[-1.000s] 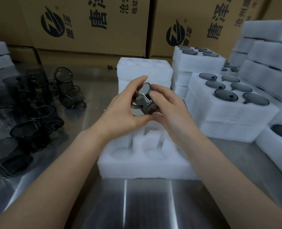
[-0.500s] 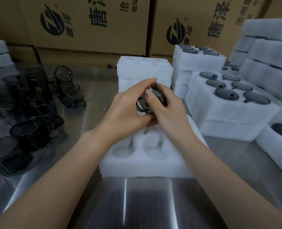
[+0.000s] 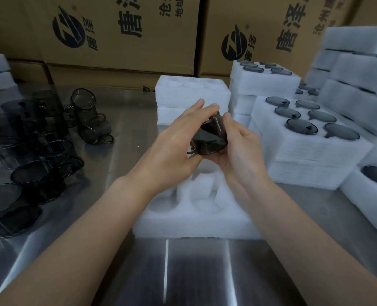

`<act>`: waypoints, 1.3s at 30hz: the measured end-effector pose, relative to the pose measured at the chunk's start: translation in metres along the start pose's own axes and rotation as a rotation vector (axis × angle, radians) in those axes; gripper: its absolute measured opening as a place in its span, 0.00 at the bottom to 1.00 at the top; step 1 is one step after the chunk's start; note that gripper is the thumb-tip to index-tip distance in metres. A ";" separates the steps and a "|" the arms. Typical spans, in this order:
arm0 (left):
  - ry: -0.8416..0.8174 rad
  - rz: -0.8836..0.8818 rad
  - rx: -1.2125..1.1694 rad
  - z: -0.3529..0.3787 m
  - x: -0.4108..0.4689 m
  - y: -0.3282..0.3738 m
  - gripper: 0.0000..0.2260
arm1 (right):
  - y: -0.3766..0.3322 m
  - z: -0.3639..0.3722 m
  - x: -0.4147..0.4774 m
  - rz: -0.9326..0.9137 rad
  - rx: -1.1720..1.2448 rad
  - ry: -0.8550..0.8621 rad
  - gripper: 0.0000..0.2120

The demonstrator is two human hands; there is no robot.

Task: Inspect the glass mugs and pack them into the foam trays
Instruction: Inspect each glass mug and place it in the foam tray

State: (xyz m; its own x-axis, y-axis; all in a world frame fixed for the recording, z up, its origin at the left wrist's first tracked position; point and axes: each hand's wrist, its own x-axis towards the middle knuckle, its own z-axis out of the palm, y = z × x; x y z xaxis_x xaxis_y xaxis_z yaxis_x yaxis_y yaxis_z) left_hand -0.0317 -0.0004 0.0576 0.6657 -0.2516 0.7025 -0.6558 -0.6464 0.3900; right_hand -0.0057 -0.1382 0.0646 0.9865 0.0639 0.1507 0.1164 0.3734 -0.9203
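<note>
Grip: left hand [image 3: 174, 146], right hand [image 3: 240, 149] — smoky mug [image 3: 212, 138]

A shiny metal table [image 3: 183, 272] fills the foreground, with 2 thin bright streaks of reflected light running along it. Behind it, a left cardboard box [image 3: 121, 40] and a right cardboard box [image 3: 271, 29] stand side by side. Each is brown and printed with a dark round logo and Chinese characters. Flatter cardboard boxes [image 3: 117, 75] lie beneath them. The lighting is dim.

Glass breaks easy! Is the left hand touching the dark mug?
Touching. The head view shows the left hand laying its fingers over the mug; the right hand cups it.
</note>
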 end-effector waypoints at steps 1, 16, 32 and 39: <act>-0.009 -0.014 0.003 0.000 0.000 0.001 0.35 | 0.001 -0.001 0.001 -0.001 0.022 -0.009 0.15; 0.076 -0.145 0.018 -0.004 -0.001 0.006 0.38 | 0.005 0.003 0.002 -0.096 -0.177 -0.181 0.31; 0.008 0.078 -0.062 -0.004 -0.001 0.010 0.35 | -0.004 0.002 0.005 0.314 0.318 -0.365 0.17; -0.071 0.047 0.010 -0.006 0.000 0.005 0.41 | -0.002 -0.005 0.009 0.203 0.336 -0.329 0.16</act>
State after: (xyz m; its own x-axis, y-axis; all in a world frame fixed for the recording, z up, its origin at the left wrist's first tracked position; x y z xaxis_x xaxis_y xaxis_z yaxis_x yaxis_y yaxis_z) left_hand -0.0374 0.0008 0.0630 0.6579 -0.3325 0.6757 -0.6839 -0.6395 0.3512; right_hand 0.0034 -0.1429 0.0658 0.8907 0.4337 0.1359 -0.1708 0.5964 -0.7843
